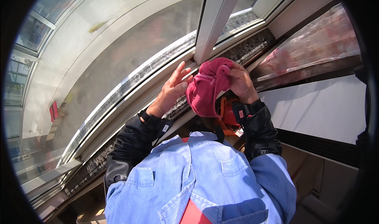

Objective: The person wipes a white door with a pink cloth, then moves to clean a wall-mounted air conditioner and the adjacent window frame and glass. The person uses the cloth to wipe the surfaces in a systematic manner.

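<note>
A crumpled dark pink cloth (206,89) hangs in front of me, above the stone window sill. My right hand (242,84) grips it at its upper right, fingers closed round a bunched part. Just left of the cloth, my left hand (170,91) is raised with its fingers apart and nothing held in it. Its fingertips are close to the cloth; whether they touch it I cannot tell. The lower part of the cloth hangs loose.
A white window frame (205,38) rises behind the cloth, with glass on both sides. Below my right wrist is an orange-red object (229,115), partly hidden. A patterned curtain (316,46) and a white panel (319,107) are at the right. Outside, a red item (54,111) lies far left.
</note>
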`<state>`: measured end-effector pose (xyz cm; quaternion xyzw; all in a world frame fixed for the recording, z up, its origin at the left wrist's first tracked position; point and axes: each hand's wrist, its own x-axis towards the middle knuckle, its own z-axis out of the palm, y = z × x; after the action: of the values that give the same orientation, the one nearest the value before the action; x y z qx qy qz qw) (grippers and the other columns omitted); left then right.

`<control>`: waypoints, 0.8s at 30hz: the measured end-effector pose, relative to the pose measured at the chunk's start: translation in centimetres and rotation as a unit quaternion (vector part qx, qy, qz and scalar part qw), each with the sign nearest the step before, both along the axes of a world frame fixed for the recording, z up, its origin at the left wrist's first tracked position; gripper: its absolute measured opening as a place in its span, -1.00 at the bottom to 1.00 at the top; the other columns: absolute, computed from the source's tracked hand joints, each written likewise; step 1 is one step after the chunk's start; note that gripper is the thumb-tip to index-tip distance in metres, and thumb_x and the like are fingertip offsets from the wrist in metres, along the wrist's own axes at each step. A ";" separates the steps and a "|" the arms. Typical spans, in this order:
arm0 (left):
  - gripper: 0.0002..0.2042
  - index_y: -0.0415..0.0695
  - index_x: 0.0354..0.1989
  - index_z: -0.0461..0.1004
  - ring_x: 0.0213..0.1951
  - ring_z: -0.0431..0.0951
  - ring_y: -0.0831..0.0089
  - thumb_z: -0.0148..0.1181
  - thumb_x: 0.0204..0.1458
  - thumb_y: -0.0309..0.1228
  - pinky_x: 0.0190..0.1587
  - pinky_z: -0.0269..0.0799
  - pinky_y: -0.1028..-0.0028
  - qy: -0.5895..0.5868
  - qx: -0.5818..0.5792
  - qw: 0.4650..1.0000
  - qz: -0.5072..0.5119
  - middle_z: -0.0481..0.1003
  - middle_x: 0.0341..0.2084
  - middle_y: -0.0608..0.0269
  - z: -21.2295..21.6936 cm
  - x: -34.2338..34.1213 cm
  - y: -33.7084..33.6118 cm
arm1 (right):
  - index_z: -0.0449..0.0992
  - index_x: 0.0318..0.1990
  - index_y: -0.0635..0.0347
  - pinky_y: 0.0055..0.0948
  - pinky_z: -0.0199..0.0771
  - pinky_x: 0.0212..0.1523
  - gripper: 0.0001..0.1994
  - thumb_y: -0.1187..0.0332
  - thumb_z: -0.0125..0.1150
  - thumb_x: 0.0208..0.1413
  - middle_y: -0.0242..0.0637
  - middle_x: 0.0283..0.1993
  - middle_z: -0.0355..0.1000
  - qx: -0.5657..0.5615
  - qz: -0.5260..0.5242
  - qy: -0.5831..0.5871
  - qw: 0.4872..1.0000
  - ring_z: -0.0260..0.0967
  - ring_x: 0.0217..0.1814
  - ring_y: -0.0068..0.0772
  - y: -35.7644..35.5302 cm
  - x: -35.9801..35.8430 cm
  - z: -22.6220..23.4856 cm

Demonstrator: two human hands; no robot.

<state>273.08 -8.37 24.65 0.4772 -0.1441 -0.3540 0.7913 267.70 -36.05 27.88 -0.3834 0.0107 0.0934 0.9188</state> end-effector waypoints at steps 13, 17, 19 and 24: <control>-0.82 -0.25 -0.03 0.57 -0.26 0.56 0.65 0.09 0.29 -0.53 -0.21 0.53 0.60 0.013 -0.009 0.994 0.104 0.61 -0.28 0.31 -0.3 0.0 1.3 | 0.46 0.28 0.32 -0.37 0.34 0.37 -0.59 0.52 0.15 0.28 -0.10 0.31 0.42 -0.384 -0.065 -0.185 0.902 0.37 0.36 -0.33 6.7 -2.5 3.2; -0.81 -0.24 0.01 0.53 -0.25 0.60 0.59 0.03 0.32 -0.56 -0.15 0.58 0.57 0.061 -0.073 0.987 0.128 0.61 -0.21 0.26 1.2 0.2 2.6 | 0.37 0.37 0.29 -0.18 0.21 0.47 -0.38 0.26 0.33 0.18 0.00 0.50 0.20 -0.318 0.002 -0.256 0.913 0.15 0.55 -0.17 7.1 -3.4 3.5; -0.81 -0.24 0.03 0.50 -0.24 0.61 0.58 0.01 0.33 -0.56 -0.13 0.59 0.55 0.060 -0.130 0.983 0.111 0.60 -0.19 0.25 2.0 0.2 2.8 | 0.30 0.42 0.26 -0.12 0.18 0.48 -0.26 0.13 0.38 0.14 -0.01 0.53 0.16 -0.318 -0.042 -0.196 0.927 0.12 0.57 -0.11 7.8 -3.2 2.9; -0.80 -0.21 0.08 0.43 -0.12 0.61 0.51 0.03 0.34 -0.50 0.00 0.58 0.47 0.135 -0.139 0.974 0.116 0.57 -0.10 0.22 4.2 -0.4 2.8 | 0.40 0.32 0.28 -0.34 0.40 0.29 -0.43 0.41 0.39 0.14 -0.19 0.24 0.46 -0.239 -0.043 -0.052 0.969 0.41 0.27 -0.37 11.5 -2.3 -0.1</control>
<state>272.68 -5.62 28.82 0.3236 -0.0277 -0.2971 0.8979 265.42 -24.53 27.81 -0.5950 0.0013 0.0285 0.8032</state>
